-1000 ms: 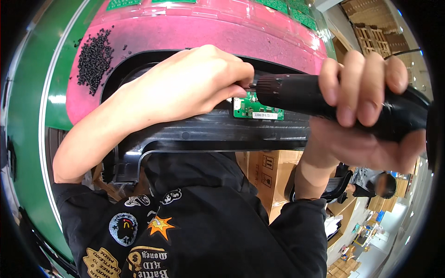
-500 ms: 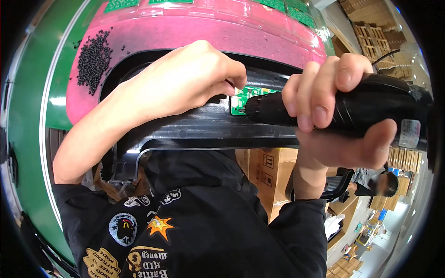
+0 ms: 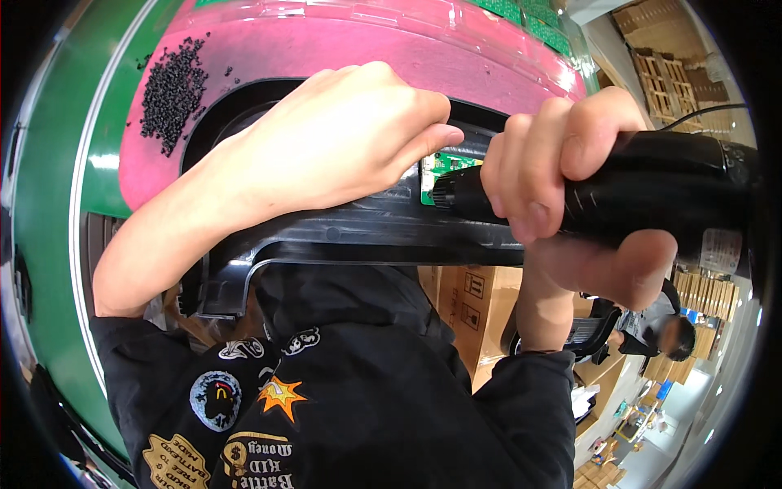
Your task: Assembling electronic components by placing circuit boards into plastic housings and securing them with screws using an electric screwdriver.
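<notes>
1. Black sweatshirt with patches is worn, seen at the lower edge.
2. Black power screwdriver is gripped by the right hand, fingers wrapped over it, thumb below; its nose is pointed left, over the board's left end. Contact with the board cannot be told.
3. Left hand is held just left of the board, fingers curled, thumb stretched toward it; whether anything is pinched cannot be told, fingertips hidden.
4. Green circuit board is set inside the black plastic frame, partly covered by screwdriver and right hand.
5. Frame is laid partly over the pink mat, on the green tabletop.
6. Small black screws are heaped on the mat, left of the frame.
7. More green boards are kept in clear trays beyond the frame.
8. Cardboard box is placed below the frame; another person is seen farther right.
</notes>
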### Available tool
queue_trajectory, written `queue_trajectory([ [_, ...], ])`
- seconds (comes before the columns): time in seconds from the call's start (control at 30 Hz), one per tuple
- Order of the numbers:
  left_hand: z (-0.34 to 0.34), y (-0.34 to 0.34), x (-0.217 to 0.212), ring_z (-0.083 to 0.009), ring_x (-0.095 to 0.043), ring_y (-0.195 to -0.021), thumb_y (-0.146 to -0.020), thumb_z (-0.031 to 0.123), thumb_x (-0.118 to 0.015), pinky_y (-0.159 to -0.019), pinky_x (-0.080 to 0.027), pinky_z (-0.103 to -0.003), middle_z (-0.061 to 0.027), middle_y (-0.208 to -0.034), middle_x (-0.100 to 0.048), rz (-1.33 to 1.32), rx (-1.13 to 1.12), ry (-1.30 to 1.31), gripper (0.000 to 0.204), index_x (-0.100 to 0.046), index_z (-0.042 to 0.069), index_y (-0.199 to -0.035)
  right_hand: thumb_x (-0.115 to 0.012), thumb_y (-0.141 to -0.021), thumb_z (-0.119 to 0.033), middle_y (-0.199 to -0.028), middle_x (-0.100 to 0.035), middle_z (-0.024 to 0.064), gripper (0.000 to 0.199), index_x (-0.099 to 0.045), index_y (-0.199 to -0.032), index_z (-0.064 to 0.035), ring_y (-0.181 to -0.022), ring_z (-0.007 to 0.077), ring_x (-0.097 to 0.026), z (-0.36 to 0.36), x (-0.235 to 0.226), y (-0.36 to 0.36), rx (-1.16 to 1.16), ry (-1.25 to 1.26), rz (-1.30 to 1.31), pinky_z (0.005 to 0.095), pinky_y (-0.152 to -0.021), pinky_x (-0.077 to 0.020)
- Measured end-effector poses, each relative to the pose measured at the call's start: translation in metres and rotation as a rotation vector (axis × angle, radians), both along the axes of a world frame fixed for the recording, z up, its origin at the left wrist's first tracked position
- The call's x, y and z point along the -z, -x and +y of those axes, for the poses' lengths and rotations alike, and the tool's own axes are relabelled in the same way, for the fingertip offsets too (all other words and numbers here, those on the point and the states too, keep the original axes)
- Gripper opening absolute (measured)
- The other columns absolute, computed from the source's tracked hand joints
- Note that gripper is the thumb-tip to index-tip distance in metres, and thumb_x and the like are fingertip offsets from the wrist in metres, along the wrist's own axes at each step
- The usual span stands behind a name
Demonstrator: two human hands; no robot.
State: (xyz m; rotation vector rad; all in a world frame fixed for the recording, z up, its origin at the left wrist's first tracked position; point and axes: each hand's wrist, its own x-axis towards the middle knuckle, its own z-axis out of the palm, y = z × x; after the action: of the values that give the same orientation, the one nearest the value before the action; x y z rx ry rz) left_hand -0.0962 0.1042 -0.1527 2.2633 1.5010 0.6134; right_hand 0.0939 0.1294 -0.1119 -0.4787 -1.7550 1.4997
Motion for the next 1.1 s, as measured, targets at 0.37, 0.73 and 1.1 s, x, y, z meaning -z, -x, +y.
queue_trajectory([
  [0.37,-0.002,0.003,0.01,-0.0364,-0.063,-0.082,-0.078,0.006,-0.069,-0.071,-0.052,-0.04,-0.013,-0.089,-0.064,-0.036,0.115,0.049,0.021,-0.061,0.0,-0.096,-0.065,-0.078,-0.062,-0.066,-0.053,-0.001,0.064,-0.049,-0.099,-0.0045,-0.052,0.0087,-0.048,0.009,0.004,0.004,-0.101,-0.038,0.145,0.025,-0.05,-0.0401],
  [0.73,0.005,-0.001,0.016,-0.0334,-0.061,-0.072,-0.077,0.004,-0.071,-0.062,-0.048,-0.04,-0.0134,-0.075,-0.059,-0.352,0.376,-0.14,0.017,-0.058,-0.002,-0.085,-0.071,-0.072,-0.044,-0.067,-0.058,-0.0024,0.048,-0.051,-0.095,-0.0073,-0.056,0.008,-0.056,0.011,-0.01,-0.024,-0.107,-0.154,0.596,0.0227,-0.056,-0.0449],
  [1.1,-0.015,-0.011,-0.02,-0.0285,-0.063,-0.071,-0.063,0.006,-0.069,-0.058,-0.05,-0.036,-0.0121,-0.089,-0.064,0.041,0.253,-0.586,0.027,-0.058,0.0,-0.086,-0.072,-0.074,-0.042,-0.067,-0.054,-0.0024,0.046,-0.051,-0.095,-0.0071,-0.055,0.0078,-0.051,0.009,-0.012,-0.053,-0.006,-0.15,0.608,0.0224,-0.056,-0.042],
])
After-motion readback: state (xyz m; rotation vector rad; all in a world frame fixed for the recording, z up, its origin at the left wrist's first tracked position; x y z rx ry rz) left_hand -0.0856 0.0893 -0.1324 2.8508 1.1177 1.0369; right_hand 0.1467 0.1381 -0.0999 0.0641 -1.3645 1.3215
